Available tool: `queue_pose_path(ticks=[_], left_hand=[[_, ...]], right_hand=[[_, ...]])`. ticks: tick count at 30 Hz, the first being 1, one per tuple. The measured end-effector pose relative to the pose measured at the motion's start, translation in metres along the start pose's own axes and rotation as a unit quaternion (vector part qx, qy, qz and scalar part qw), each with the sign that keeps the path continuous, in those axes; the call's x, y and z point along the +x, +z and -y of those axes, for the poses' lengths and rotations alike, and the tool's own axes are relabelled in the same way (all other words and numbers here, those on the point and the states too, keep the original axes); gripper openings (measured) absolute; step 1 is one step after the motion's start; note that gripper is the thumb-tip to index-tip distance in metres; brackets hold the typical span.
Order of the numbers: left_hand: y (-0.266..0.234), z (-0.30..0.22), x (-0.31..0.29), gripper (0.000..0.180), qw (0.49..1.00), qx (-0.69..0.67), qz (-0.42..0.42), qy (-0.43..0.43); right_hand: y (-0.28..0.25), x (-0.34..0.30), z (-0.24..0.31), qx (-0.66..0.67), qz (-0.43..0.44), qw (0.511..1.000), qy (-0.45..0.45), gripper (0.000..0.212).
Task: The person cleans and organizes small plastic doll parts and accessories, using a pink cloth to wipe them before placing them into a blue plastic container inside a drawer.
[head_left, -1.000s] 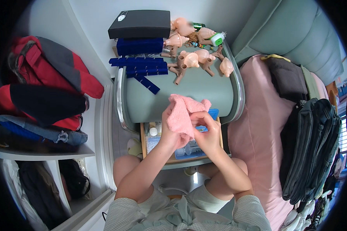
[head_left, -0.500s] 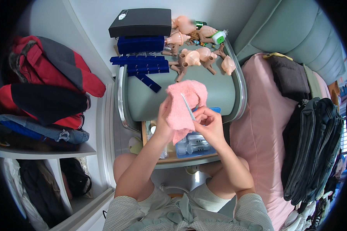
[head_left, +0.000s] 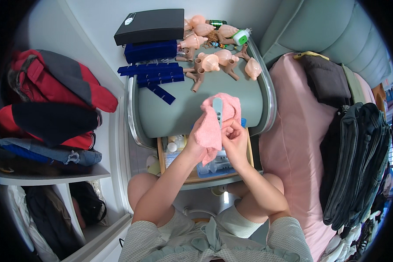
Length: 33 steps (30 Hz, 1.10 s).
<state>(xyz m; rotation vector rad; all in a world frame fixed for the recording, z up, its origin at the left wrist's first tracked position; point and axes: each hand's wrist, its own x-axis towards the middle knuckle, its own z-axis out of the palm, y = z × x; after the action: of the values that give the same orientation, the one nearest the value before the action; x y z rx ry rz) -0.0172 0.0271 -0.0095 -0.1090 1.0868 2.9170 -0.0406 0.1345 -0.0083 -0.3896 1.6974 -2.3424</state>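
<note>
My left hand [head_left: 195, 144] is closed around a fluffy pink cloth [head_left: 208, 136], which hangs down past my fingers above the drawer. A slim, pale blue-grey nail file [head_left: 217, 106] with a rounded end stands against the cloth, its broad face showing. The fingers of my right hand [head_left: 234, 142] pinch its lower end. Below both hands is an open drawer [head_left: 162, 153] with a light wooden rim. Inside it, a blue tray [head_left: 204, 171] holds clear plastic containers, and a white round-capped item [head_left: 172, 147] sits to the left.
Behind my hands, a grey-green cabinet top [head_left: 161, 114] carries a black box [head_left: 150, 27], navy blue strips [head_left: 161, 75], peach bulb-shaped pieces [head_left: 209, 62] and brown forked tubes [head_left: 197, 81]. Pink bedding [head_left: 288, 131] and folded jeans [head_left: 358, 157] lie right; shelves with clothes [head_left: 56, 122] stand left.
The nail file has turned from edge-on and slanted to nearly upright with its broad face showing. Both hands and the cloth sit slightly further right relative to the drawer.
</note>
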Motion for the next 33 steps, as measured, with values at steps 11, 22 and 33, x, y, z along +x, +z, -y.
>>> queue_pose_path(ticks=[11, 22, 33], left_hand=[[0.013, -0.003, 0.008, 0.049, 0.996, 0.026, -0.073, 0.043], [-0.011, -0.028, 0.012, 0.033, 0.998, -0.022, -0.022, 0.062], [-0.006, -0.02, 0.011, 0.037, 1.0, 0.01, -0.018, 0.016]], right_hand=[[-0.017, 0.009, 0.003, -0.124, 0.04, 0.99, -0.049, 0.008], [-0.005, -0.002, 0.01, -0.127, 0.075, 0.989, 0.017, 0.011], [-0.009, 0.008, 0.009, -0.089, 0.059, 0.994, -0.007, 0.009]])
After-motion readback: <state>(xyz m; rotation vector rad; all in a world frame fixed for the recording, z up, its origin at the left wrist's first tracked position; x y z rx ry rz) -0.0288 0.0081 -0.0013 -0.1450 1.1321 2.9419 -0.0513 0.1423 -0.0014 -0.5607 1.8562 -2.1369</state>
